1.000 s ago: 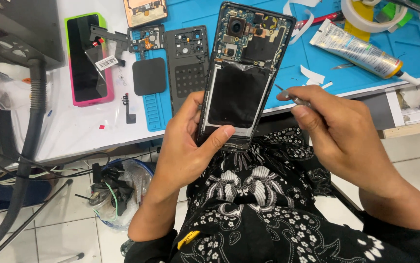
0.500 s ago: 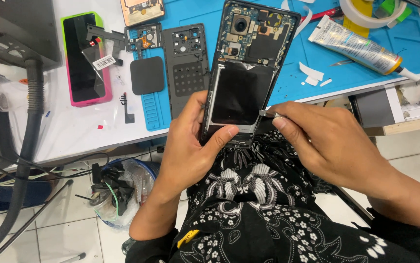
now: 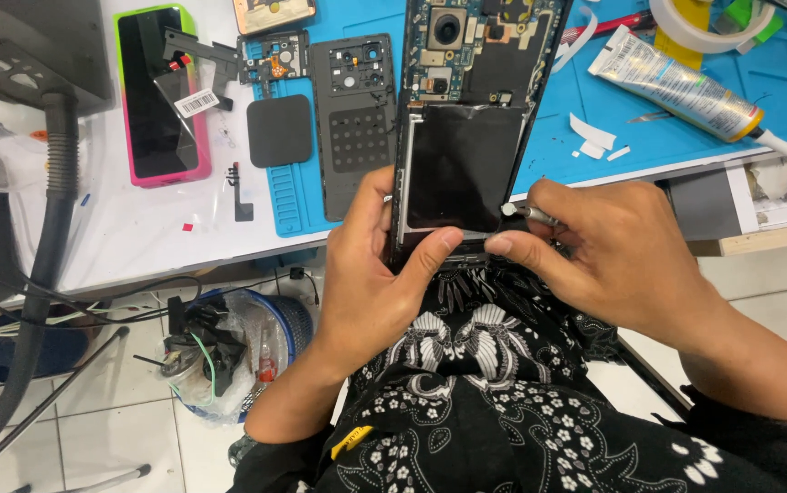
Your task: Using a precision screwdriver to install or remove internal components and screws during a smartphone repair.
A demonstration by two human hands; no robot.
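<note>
Phone: an opened phone with its back cover off, held upright over the edge of the table, its lower end just above the person's lap. The circuit board and camera show in the upper part, a black battery fills the lower part.
Left hand: the left hand holds the phone from below and from the left side; its thumb presses on the bottom edge of the battery, the other fingers wrap behind the frame.
Right hand: the right hand is closed around a thin metal tool. The tip of the tool touches the lower right corner of the battery, just beside the frame.
Step in hand: I judge that the person is working the tool tip at the battery corner, to pry or loosen something there; which part exactly is too small to tell.
Next move calls for: a small and careful lever motion, I think, with the left hand keeping the phone steady, because a hard push could slip the tip onto the battery.
On the blue mat: a dark inner cover plate, a black square pad, a glue tube and a roll of tape.
Further left: another phone in a pink and green case lies on the white table.
Below: a bin with wires stands on the floor.
</note>
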